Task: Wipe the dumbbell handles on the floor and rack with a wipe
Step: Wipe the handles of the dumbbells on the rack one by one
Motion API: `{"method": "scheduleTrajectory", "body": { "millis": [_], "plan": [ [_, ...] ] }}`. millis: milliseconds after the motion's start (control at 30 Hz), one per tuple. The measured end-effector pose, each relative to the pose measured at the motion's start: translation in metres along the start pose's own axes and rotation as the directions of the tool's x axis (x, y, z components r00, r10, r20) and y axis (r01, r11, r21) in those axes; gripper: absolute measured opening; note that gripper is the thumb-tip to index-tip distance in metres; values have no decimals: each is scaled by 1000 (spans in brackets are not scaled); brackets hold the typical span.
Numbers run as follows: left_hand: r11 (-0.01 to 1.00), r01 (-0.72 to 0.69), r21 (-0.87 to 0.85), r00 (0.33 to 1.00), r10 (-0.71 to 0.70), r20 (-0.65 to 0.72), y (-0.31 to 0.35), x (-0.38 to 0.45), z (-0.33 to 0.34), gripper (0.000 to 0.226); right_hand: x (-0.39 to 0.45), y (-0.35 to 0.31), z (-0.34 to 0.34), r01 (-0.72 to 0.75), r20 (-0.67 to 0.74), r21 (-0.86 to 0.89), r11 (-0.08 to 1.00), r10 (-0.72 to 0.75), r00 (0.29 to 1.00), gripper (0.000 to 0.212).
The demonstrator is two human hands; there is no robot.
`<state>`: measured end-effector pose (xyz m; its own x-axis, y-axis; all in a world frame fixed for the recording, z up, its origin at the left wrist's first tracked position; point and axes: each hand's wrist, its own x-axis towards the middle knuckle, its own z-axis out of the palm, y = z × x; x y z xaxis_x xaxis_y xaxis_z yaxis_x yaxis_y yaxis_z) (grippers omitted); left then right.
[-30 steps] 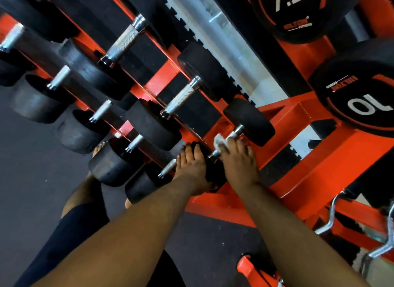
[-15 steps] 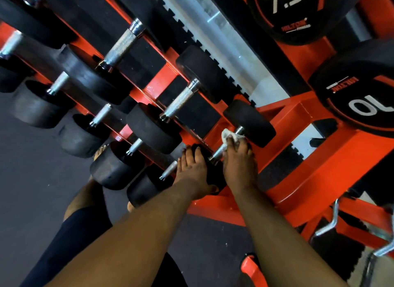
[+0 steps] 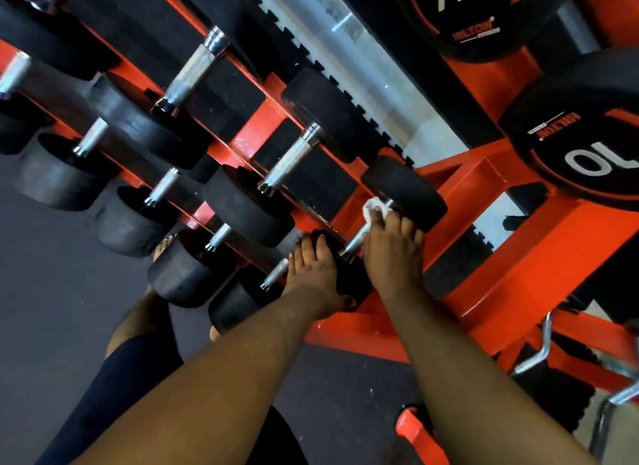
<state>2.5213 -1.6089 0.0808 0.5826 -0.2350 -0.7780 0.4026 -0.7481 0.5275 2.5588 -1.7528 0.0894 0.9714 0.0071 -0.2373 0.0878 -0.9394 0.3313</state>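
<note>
the wipe (image 3: 372, 206) is a small white wad pressed onto the far end of a chrome dumbbell handle (image 3: 359, 237), right where the handle meets the far black head (image 3: 404, 191). this dumbbell sits at the right end of the lower tier of the orange rack (image 3: 501, 257). the right hand (image 3: 392, 253) lies over the handle with its fingers reaching forward onto the wipe; whether they curl round the bar underneath cannot be told from above, so how closed that grip is stays uncertain. the left hand (image 3: 316, 274) rests with straight fingers flat on the near head (image 3: 349, 278) of the same dumbbell, steadying it and gripping nothing.

judging by this, the step in hand is wiping this one handle, with the wipe at the far end of its stroke. the next move likely calls for drawing the wipe toward the near head, turning it round the knurled metal, then shifting left to the neighbouring handle (image 3: 276, 272).

further dumbbells line both tiers to the left, their handles bare. large plates marked 7.5 (image 3: 460, 11) and 10 (image 3: 587, 146) hang at upper right. the wipe's underside, the palm's contact with the bar and most of the near head are hidden by the hands. any dumbbells on the floor are not in view, and a curl bar (image 3: 539, 347) at lower right is cut off by the edge.
</note>
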Motion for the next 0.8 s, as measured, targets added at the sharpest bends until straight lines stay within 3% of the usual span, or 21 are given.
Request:
{"method": "scheduleTrajectory", "body": {
  "millis": [100,233,333,400,467,533,600,633,667,700,733,767,800],
  "plan": [
    [1000,1,-8,1000,-1,-2,0,0,1,145,0,1,8,305,-29,-93,948,-308,951,36],
    [1000,0,-12,1000,0,8,1,-1,-1,144,11,15,9,413,195,-82,907,-392,899,60],
    [999,-5,-32,1000,5,2,2,-4,-3,142,1,6,11,653,356,-64,754,-595,721,63],
    [999,-7,-37,1000,7,-2,2,-4,-3,141,-4,6,15,688,358,2,726,-643,677,57],
    [999,-7,-33,1000,7,-6,2,-4,-3,141,-8,11,12,643,303,63,763,-629,716,61],
    [1000,-8,-21,1000,8,-2,2,-4,-2,141,-23,15,7,539,130,157,828,-558,820,63],
    [1000,-8,-15,1000,8,5,2,-4,-3,142,-40,17,-3,207,67,428,880,-260,963,53],
    [1000,-10,-13,1000,10,7,2,-4,-3,142,-41,17,-2,-47,104,582,812,-17,994,48],
    [1000,-10,-13,1000,11,5,2,-4,-4,142,-37,16,1,-310,207,684,660,232,950,44],
    [1000,-9,-15,1000,9,2,2,-4,-4,143,-31,13,3,-522,369,752,403,399,839,43],
    [1000,-8,-12,1000,8,0,2,-4,-4,143,-26,7,9,-622,527,779,82,451,720,43],
    [1000,-5,-10,1000,5,-4,2,-3,-3,143,-19,-2,12,-639,656,743,-199,412,633,42],
    [1000,-4,-3,1000,4,-4,2,-2,-3,143,-12,-13,15,-631,734,679,-376,337,590,39]
  ]
}}
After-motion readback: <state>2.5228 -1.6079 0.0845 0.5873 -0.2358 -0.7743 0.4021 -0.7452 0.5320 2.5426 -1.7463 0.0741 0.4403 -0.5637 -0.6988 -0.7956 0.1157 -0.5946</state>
